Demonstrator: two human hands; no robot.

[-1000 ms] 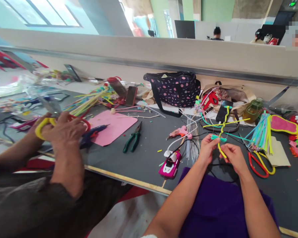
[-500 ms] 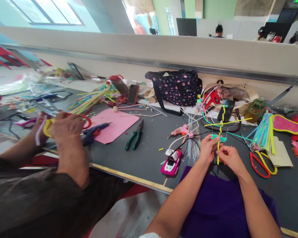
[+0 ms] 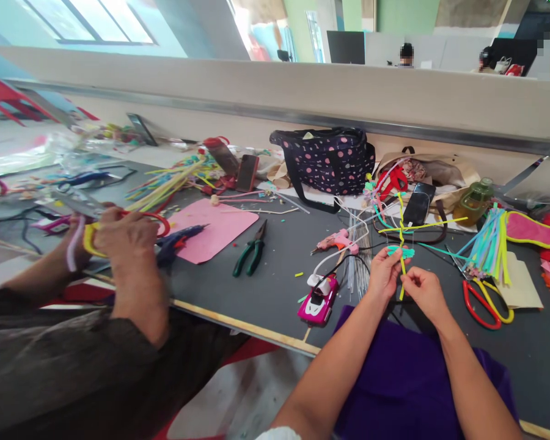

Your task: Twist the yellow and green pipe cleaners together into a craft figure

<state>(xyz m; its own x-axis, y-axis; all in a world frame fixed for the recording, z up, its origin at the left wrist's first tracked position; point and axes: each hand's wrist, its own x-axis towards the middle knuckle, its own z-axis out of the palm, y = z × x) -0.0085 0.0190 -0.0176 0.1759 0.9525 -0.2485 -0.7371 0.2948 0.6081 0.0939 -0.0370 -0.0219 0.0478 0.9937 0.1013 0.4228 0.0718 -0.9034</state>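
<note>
Holding the twisted yellow stem closer to upright than a second ago, with its top now to the left of the phone instead of in front of it. Clamping the turquoise bundle between thumb and fingers of the left hand, in the air over the near side of the bench. Keeping the bundle crosswise at the stem, below the long yellow strand. Pinching the stem's lower end in the right hand, with thumb and fingertips together. Straightened that end over the past second, from a slant down to the right into a near-vertical drop; barely altered over the last half second. Seemingly brought into line with the twisted part above, then, and for now apparently steadied. Cannot tell how firmly fixed at the bundle, given the fingers in front. Leaving the scissors on the bench to the right, in the same place as before. Also seeing, far to the left, a lilac strand in front of a co-worker's forearm, not visible a second ago.
</note>
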